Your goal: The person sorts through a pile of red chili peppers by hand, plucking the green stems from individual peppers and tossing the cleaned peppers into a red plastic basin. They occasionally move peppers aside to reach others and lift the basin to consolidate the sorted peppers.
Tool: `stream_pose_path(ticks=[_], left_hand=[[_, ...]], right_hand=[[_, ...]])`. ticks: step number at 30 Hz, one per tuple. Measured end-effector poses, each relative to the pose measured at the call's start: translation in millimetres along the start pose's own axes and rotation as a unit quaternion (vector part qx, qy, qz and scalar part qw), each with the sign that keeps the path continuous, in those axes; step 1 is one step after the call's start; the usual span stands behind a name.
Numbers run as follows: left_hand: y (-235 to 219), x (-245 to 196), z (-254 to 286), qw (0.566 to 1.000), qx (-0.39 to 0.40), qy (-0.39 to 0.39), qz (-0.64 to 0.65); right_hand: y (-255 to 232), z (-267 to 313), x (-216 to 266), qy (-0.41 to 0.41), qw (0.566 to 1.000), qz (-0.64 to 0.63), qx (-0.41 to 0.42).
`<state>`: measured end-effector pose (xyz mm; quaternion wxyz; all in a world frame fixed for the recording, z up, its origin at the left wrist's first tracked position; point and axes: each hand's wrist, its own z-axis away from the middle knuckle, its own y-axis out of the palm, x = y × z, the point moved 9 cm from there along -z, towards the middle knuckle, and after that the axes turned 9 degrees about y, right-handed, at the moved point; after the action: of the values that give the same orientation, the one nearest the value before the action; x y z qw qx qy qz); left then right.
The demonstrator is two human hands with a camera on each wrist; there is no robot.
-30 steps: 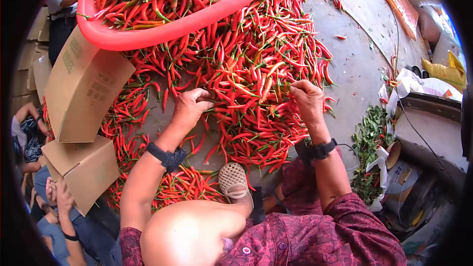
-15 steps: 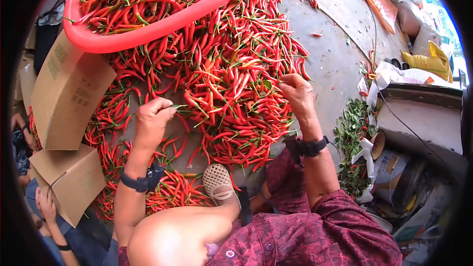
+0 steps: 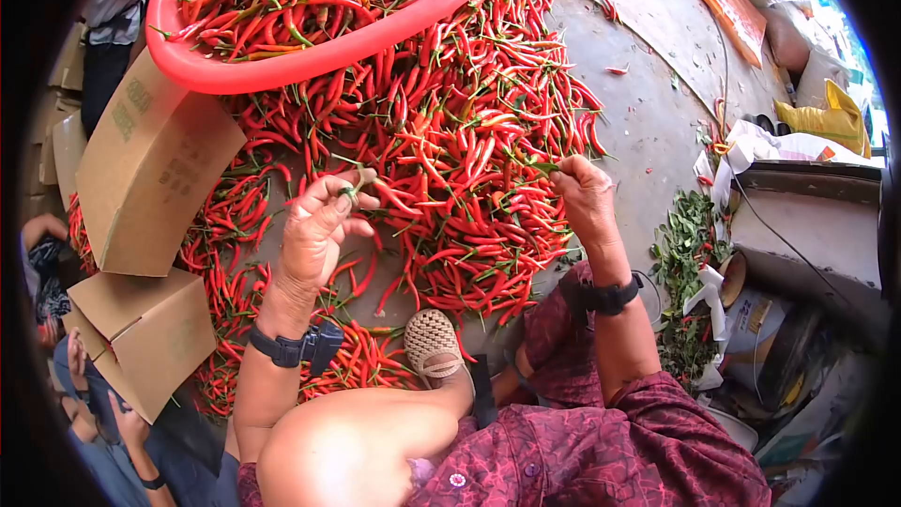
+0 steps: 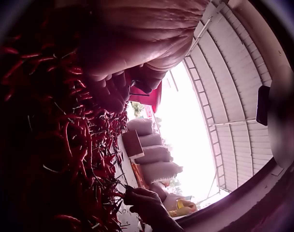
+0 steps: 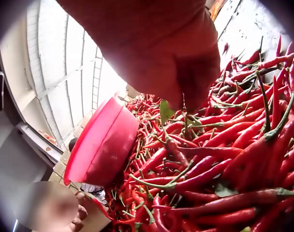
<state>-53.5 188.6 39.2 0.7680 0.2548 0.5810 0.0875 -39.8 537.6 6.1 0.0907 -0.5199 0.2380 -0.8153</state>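
Observation:
In the head view my left hand (image 3: 314, 235) is raised at the left edge of the chili heap (image 3: 488, 197), palm partly turned up. A small green sprig (image 3: 349, 193) sits between its thumb and fingers; in the left wrist view a thin stalk (image 4: 139, 94) sticks out by the fingertips. My right hand (image 3: 587, 195) is at the heap's right side, its curled fingers pinching a green leaf (image 3: 542, 167). That leaf (image 5: 166, 112) hangs below the fingers in the right wrist view, close over the red chilies (image 5: 205, 164).
A pink tub (image 3: 319, 64) full of chilies stands at the back left. Cardboard boxes (image 3: 150, 169) are on the left, beside another person's hands (image 3: 131, 422). A pile of green leaves (image 3: 690, 244) lies on the right. My shoe (image 3: 432, 343) is at the heap's front edge.
My left hand has drawn back from the chilies with a green piece and turned its palm up. My right hand stays by the heap's right side, now with a leaf showing at its fingertips.

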Motion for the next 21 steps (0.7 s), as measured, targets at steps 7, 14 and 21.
stream_pose_path(ticks=[7, 14, 21], left_hand=[[41.7, 35.8, 17.9, 0.995, 0.08, -0.006, -0.052], [63.4, 52.3, 40.9, 0.996, 0.083, 0.012, -0.042], [67.9, 14.8, 44.9, 0.949, 0.133, 0.147, -0.246]], right_hand=[[53.8, 52.6, 17.1, 0.085, 0.88, -0.393, 0.251], [86.2, 105.3, 53.8, 0.077, 0.733, -0.547, 0.397], [116.6, 134.1, 67.4, 0.166, 0.595, -0.564, 0.547]])
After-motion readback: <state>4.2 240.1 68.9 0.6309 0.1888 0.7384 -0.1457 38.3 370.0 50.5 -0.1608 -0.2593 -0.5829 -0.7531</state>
